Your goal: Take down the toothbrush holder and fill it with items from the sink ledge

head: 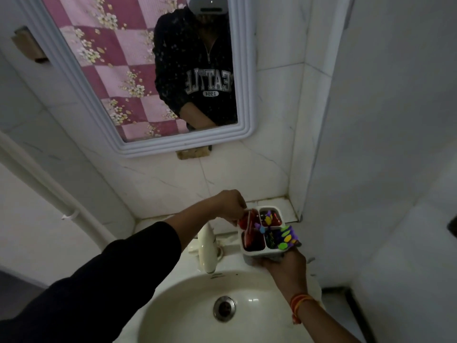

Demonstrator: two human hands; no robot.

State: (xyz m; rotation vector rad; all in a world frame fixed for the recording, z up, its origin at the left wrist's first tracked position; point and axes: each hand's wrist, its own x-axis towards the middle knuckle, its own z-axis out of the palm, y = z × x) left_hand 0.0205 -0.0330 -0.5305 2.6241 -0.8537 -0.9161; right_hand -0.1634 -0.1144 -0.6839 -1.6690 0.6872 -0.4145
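The toothbrush holder (257,253) is a white box with several red-lined compartments. My right hand (284,264) grips it from below and holds it above the sink's back right corner. A purple packet with coloured spots (286,237) sticks out of its right compartment. My left hand (231,205) reaches over the holder's left side, its fingers pinched on a thin red toothbrush (249,222) that stands in the left compartments. The sink ledge (284,206) behind the holder shows bare tile.
A white basin (188,308) with a metal drain (224,308) lies below my hands. A white tap (206,246) stands at its back, left of the holder. A white-framed mirror (243,70) hangs on the tiled wall. A white wall closes in on the right.
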